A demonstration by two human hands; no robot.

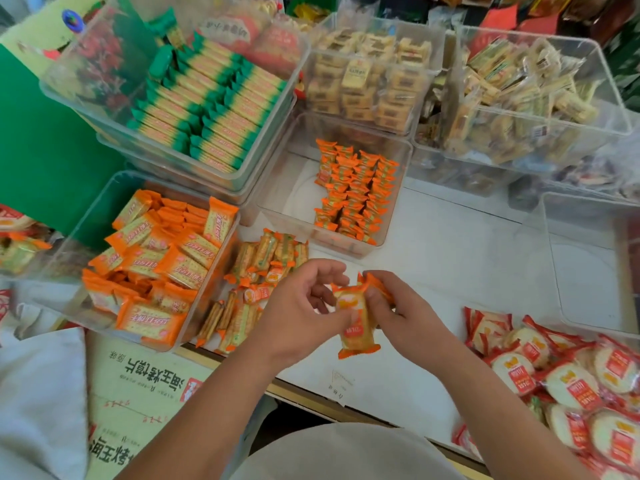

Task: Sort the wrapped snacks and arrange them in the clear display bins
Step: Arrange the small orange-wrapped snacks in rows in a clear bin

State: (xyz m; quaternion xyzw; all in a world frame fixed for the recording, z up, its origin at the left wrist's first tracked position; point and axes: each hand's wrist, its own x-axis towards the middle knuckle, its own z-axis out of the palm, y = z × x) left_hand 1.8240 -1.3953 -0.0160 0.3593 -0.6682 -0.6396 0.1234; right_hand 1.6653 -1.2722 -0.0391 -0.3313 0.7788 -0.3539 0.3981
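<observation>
**Hands and snack, placed relative to the central bin.** We take as landmark the central bin [277, 199], a clear container with rows of small orange packets [353, 192] standing on edge against its right wall. Directly in front of the central bin, above the white table [450, 258], the left hand [301, 306] and the right hand [401, 306] meet on one orange-wrapped snack [356, 323]. The left hand pinches its side with thumb and curled fingers. The right hand grips its upper end, and the lower crimped end hangs free. We cannot tell whether the right hand holds a second packet behind the first. In front and to the left of the central bin lies a loose pile of cracker packs [256, 282]. Farther left is a bin of square orange packs [156, 271]. Behind and to the left of the central bin stands a bin of green-edged packs [207, 109]. In front and to the right lie red-wrapped round crackers [571, 386].
</observation>
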